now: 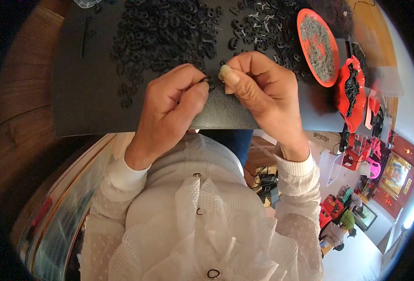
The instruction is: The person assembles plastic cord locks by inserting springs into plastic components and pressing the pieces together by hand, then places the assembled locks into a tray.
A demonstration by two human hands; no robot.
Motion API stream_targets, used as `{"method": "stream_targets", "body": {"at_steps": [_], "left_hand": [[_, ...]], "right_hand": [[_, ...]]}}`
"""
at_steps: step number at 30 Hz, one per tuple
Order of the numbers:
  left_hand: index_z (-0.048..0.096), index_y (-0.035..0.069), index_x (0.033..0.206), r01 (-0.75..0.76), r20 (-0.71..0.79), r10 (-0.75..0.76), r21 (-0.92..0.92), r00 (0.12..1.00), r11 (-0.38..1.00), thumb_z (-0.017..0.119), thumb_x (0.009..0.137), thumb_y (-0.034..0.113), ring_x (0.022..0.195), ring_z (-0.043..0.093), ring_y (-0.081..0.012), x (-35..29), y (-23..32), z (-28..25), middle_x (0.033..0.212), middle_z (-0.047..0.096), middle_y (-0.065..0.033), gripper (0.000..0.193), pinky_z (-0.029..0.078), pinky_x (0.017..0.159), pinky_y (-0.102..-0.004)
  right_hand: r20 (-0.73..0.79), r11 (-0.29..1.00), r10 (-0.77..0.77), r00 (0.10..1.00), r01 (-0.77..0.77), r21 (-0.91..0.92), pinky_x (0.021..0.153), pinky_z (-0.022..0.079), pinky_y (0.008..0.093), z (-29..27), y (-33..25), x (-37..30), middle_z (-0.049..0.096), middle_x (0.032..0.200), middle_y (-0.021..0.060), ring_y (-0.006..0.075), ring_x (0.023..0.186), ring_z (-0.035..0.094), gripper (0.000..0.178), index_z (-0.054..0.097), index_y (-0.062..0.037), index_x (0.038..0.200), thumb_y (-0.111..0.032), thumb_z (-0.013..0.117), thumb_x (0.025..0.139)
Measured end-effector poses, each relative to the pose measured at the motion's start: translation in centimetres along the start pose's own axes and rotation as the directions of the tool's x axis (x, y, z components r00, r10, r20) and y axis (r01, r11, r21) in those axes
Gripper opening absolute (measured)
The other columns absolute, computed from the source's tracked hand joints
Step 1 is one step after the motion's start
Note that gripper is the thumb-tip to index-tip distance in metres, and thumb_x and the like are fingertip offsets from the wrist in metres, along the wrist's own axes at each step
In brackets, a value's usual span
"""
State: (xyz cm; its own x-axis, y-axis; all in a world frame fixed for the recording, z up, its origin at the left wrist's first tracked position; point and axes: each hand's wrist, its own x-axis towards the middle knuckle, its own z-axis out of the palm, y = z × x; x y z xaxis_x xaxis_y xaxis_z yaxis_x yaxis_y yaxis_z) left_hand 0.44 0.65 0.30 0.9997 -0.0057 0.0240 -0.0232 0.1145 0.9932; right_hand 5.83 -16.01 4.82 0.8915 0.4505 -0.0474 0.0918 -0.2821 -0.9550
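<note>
Above the near edge of the dark table, my left hand (172, 107) is closed, pinching a small black part (205, 80) between thumb and forefinger. Just to its right, my right hand (268, 91) is also closed, its thumb and forefinger pressed together; what they hold, if anything, is too small to make out. The two hands are slightly apart. Beyond them spreads a heap of small black plastic parts (165, 35). Farther right lie more black parts, several with thin silvery pieces (263, 27) on or among them.
A red plate (302, 44) of fine metal pieces sits at the table's right. Nearer is a red wavy-edged dish (355, 122) holding black pieces. The table's front edge (94, 133) runs below my hands. People (335, 232) are in the room at lower right.
</note>
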Motion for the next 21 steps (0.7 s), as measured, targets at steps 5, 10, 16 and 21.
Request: {"method": "stream_targets", "body": {"at_steps": [5,10,16,21], "left_hand": [[0.054,-0.001,0.078,0.023,-0.001,-0.023,-0.004,1.0,1.0,0.055,0.087,0.006,0.057,0.039,-0.0048,-0.1,0.0,0.8,0.065,0.045,0.0004,0.011,0.032,0.049,-0.0239],[0.054,-0.001,0.079,0.11,0.021,-0.109,-0.013,0.994,0.994,0.055,0.088,0.006,0.056,0.039,-0.0052,-0.3,0.3,1.0,0.063,0.045,0.0005,0.012,0.032,0.048,-0.0247],[0.054,-0.001,0.08,-0.022,0.018,0.022,0.022,1.0,1.0,0.054,0.088,0.007,0.056,0.039,-0.0057,-0.3,-0.3,1.0,0.062,0.046,-0.0005,0.011,0.033,0.049,-0.0253],[0.053,-0.001,0.081,0.027,0.03,-0.028,0.028,0.999,0.999,0.054,0.088,0.007,0.057,0.041,-0.0073,-0.2,0.4,0.9,0.063,0.047,-0.0016,0.01,0.034,0.051,-0.0264]], "right_hand": [[-0.047,0.993,0.008,0.999,-0.003,0.114,0.054,0.04,0.0226,0.7,0.7,0.0,0.056,0.068,0.0002,0.0054,0.063,0.047,0.017,0.059,0.0019,0.084,-0.014,0.063,0.091],[-0.031,0.992,-0.052,0.998,0.055,0.117,0.054,0.041,0.0218,0.7,1.5,-0.1,0.057,0.068,0.0002,0.0049,0.063,0.05,0.018,0.059,0.0016,0.084,-0.015,0.063,0.091],[-0.067,0.991,-0.019,0.998,0.028,0.129,0.052,0.038,0.0212,1.1,1.0,-0.4,0.054,0.067,-0.0024,0.0038,0.061,0.045,0.019,0.058,0.0007,0.083,-0.015,0.063,0.091],[-0.045,0.997,0.014,0.999,-0.011,0.083,0.051,0.035,0.0214,0.8,1.1,-0.4,0.052,0.066,-0.0036,0.0036,0.06,0.041,0.018,0.057,-0.0005,0.082,-0.015,0.062,0.092]]}}
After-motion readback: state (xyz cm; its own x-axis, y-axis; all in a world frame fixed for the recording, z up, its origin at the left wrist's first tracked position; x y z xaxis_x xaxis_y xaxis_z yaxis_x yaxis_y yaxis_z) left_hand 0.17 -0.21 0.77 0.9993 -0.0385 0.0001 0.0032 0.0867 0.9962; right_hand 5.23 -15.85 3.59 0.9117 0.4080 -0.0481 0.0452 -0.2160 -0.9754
